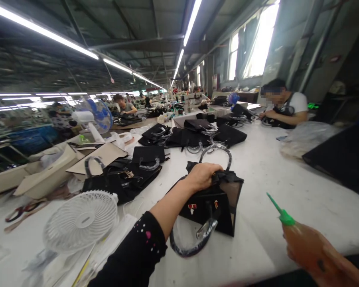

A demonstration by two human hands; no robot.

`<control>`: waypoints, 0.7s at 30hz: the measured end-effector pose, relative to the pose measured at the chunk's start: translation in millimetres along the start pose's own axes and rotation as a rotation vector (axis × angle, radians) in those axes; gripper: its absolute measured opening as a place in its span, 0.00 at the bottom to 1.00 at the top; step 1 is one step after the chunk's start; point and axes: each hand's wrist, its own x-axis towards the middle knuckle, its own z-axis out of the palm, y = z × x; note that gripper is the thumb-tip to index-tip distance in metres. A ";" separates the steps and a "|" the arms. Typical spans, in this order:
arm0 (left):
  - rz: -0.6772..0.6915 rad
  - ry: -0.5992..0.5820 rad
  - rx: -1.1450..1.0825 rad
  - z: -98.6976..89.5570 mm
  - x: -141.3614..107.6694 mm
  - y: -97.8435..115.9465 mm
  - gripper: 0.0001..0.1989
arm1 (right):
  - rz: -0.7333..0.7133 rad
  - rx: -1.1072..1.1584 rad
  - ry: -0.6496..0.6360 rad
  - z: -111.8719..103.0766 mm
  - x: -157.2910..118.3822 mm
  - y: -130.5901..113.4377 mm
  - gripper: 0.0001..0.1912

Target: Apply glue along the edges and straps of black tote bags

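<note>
A black handbag [209,203] stands on the white table in front of me, with small gold and red metal fittings on its near side. Its plastic-wrapped handle [194,251] hangs down on the table, while another wrapped handle [218,147] rises behind. My left hand [204,175] is closed on the bag's top edge. At the right, apart from the bag, my right hand [308,247] is wrapped round a squeeze bottle with a green pointed nozzle [286,217] aimed up and left. The bottle's body is mostly hidden by that hand.
A white fan [82,221] lies at the left near scissors [24,210]. More black handbags [122,175] lie left and further back. A clear plastic bag [311,137] and dark material [344,155] are at the right. A co-worker [287,105] sits across the table.
</note>
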 end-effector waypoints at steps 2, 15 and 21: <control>-0.019 -0.037 0.008 -8.3 7.0 0.5 0.14 | 0.084 0.131 0.053 1.9 -3.0 -5.7 0.31; -0.186 -0.472 -0.444 -113.0 -33.7 28.5 0.08 | 0.214 0.345 0.189 3.7 -15.8 -42.4 0.40; -0.140 -0.715 -0.449 -35.7 -2.4 17.2 0.04 | 0.206 0.254 0.164 12.4 -10.9 -38.2 0.41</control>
